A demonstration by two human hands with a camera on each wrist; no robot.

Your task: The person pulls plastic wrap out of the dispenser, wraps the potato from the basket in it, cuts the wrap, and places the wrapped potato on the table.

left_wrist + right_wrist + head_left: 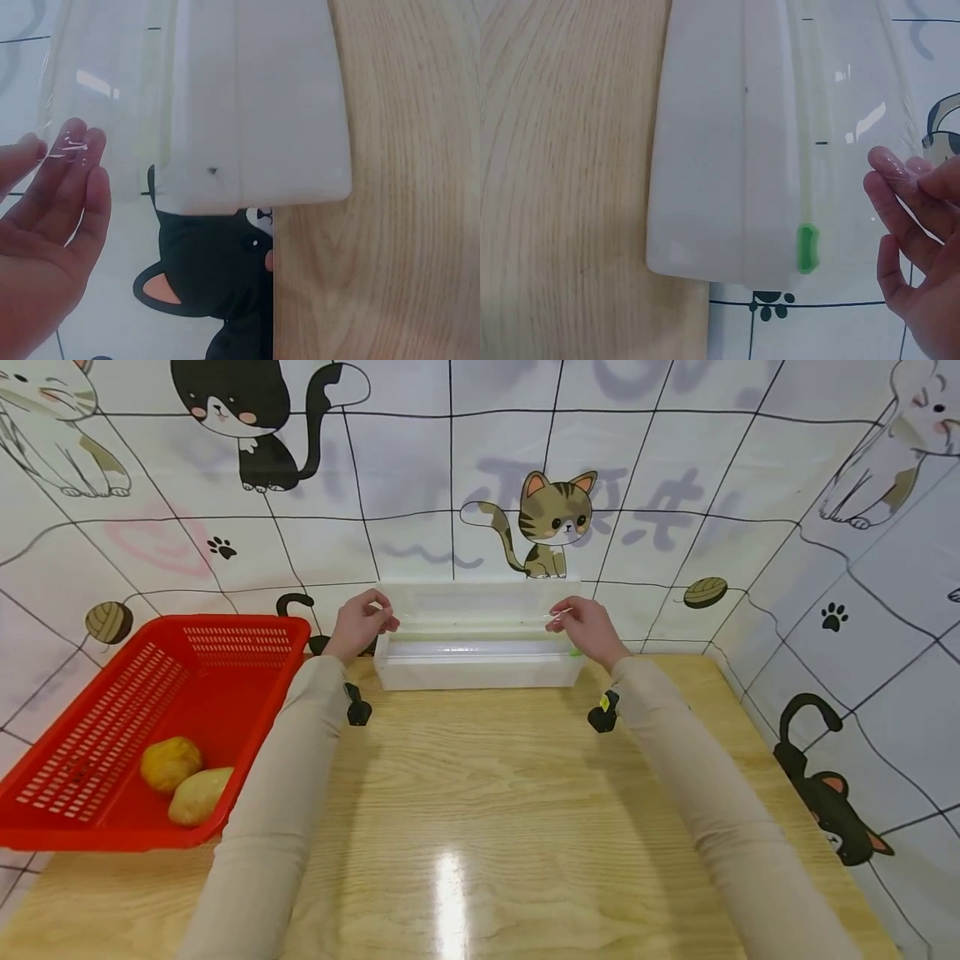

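Observation:
A long white cling film dispenser (pixel 480 676) stands at the back of the table, against the patterned wall. From it a sheet of clear cling film (pixel 480 602) stretches up and back. My left hand (pixel 360 625) pinches the film's left corner between thumb and fingertips, the film wrinkling over them. At the opposite corner my right hand (pixel 591 628) pinches the film in the same way, its lower fingers loosely bent. A green slide cutter (pixel 808 247) sits at the right end of the dispenser's pale track.
To the left stands a red plastic basket (pixel 240 693) with slotted sides. Inside lie a yellow round fruit or vegetable (pixel 171 765) and a paler, potato-like one (pixel 198 797). The wooden table (pixel 480 793) reaches the cat-patterned wall covering (pixel 405 468) behind and at right.

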